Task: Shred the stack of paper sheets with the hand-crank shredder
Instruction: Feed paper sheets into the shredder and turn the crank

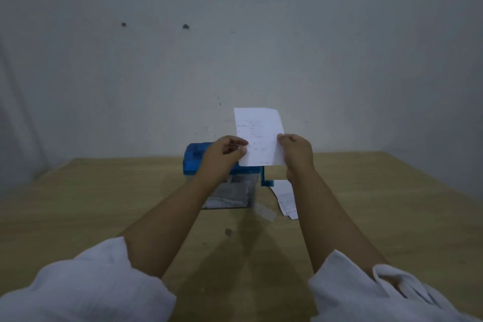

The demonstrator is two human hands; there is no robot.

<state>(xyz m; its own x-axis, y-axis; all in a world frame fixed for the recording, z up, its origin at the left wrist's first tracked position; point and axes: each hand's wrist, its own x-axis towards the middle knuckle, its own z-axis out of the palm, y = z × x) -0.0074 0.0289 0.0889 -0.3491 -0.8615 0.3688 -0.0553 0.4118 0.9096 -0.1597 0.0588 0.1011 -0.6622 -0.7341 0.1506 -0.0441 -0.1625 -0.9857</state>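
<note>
A white paper sheet [258, 133] with faint handwriting stands upright in the air above the shredder. My left hand [222, 154] pinches its left edge and my right hand [296, 154] pinches its right edge. Below them sits the hand-crank shredder [194, 162], with a blue top and a clear bin [230, 195] holding pale shreds. Its blue crank [267, 180] sticks out on the right side. The stack of paper sheets [287, 198] lies flat on the table to the right of the shredder, partly hidden by my right forearm.
The wooden table [104, 204] runs back to a plain grey wall [235, 34]. A small scrap of paper [265, 213] lies in front of the bin, and a tiny grey scrap [229, 232] lies nearer to me. White sleeves cover my upper arms.
</note>
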